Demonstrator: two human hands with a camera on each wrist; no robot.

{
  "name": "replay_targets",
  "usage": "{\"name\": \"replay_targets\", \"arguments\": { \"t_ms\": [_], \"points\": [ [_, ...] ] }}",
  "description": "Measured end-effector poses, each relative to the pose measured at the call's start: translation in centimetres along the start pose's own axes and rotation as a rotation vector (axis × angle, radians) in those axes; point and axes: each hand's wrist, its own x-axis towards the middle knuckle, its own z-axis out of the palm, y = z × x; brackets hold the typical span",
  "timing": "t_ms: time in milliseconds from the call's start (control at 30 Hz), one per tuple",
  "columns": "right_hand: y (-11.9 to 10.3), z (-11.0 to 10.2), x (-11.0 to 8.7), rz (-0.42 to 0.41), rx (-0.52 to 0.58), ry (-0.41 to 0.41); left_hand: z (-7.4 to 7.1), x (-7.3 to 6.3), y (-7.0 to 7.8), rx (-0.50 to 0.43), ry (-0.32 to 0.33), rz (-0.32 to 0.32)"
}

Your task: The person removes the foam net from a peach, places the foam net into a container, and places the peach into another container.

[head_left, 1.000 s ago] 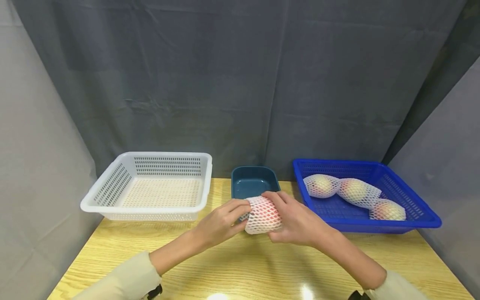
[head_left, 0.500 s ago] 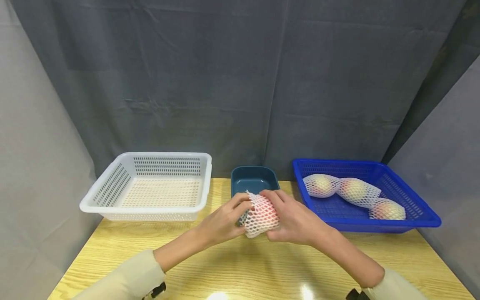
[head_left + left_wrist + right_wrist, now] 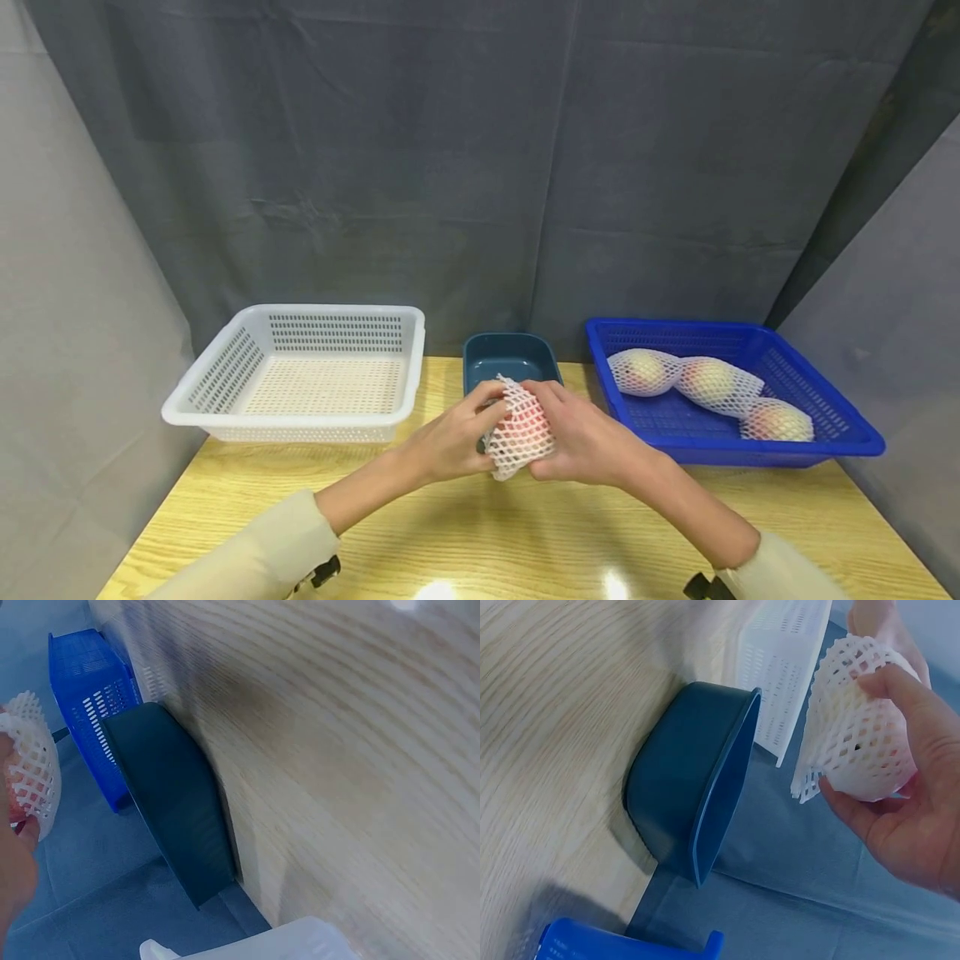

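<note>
A reddish round fruit (image 3: pixel 532 414) sits inside a white foam net (image 3: pixel 516 450), held up in front of the small dark teal tub (image 3: pixel 512 346). My right hand (image 3: pixel 588 437) grips the netted fruit from the right; its thumb and fingers (image 3: pixel 900 686) spread round the net in the right wrist view. At the net's left end, my left hand (image 3: pixel 450 437) has curled fingers that pinch the mesh edge and reach partly into it. Only part of that hand shows in the left wrist view, beside the net (image 3: pixel 37 769). The fruit's exact kind is unclear through the mesh.
A white slotted basket (image 3: pixel 408 392) stands on the left of the wooden table (image 3: pixel 420 550). To the right, a blue basket (image 3: pixel 840 417) holds several netted fruits, such as the middle one (image 3: pixel 708 381). A dark grey curtain (image 3: pixel 420 167) hangs behind.
The net's left end has tilted, one corner now pointing up and the other down. My left fingers have risen slightly and moved right at the mesh edge; my right hand has shifted slightly left.
</note>
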Motion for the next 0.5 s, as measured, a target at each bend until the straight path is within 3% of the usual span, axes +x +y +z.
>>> {"name": "replay_targets", "arguments": {
  "t_ms": [267, 500],
  "points": [
    [0.4, -0.7, 0.3, -0.003, -0.003, -0.073, -0.3, -0.4, 0.1, 0.006, 0.003, -0.068],
    [1.6, -1.3, 0.3, -0.017, -0.096, -0.032, -0.7, -0.8, -0.3, 0.043, 0.042, -0.118]
  ]
}}
